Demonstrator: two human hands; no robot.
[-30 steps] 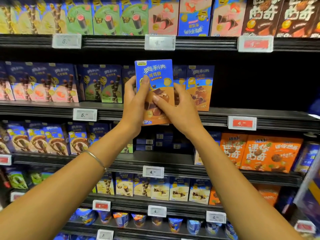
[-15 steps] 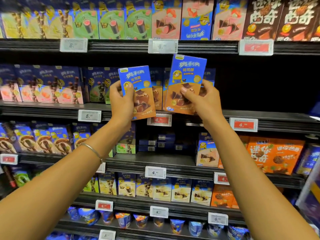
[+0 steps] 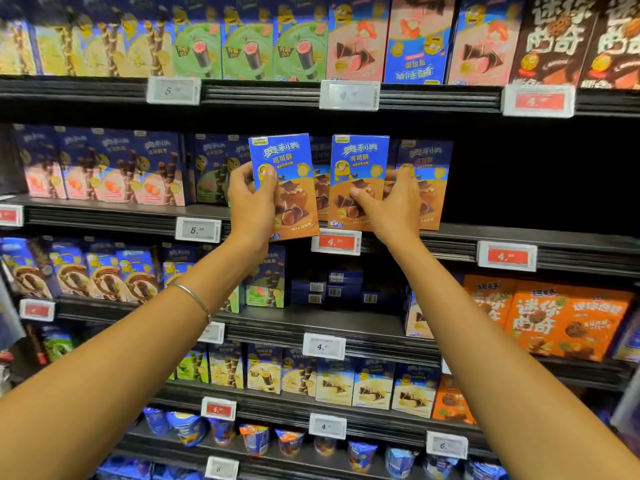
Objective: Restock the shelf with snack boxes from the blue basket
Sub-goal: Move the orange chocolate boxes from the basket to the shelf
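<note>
**A:** What are the hands doing?

**B:** The left hand is gripping one snack box by its left edge, with the thumb lying across the front. The right hand is pinching a second box, thumb on the front and fingers wrapping round its right edge. Both boxes are facing forward at the front of the middle shelf.

**A:** How should the placing be going?

**B:** I'm judging the second box nearly home — its foot is sitting about level with the shelf lip, just beside a matching box already standing there. It's wanting a straight push back, flush with that neighbour. The left one is hanging lower and tilting a little, so it's needing a lift over the lip first.

**A:** And counting?

**B:** Two boxes in hand, one each. On the shelf I'm seeing that matching box plainly and a further box peeping between the held pair — more may be hiding. The blue basket isn't showing.
</note>
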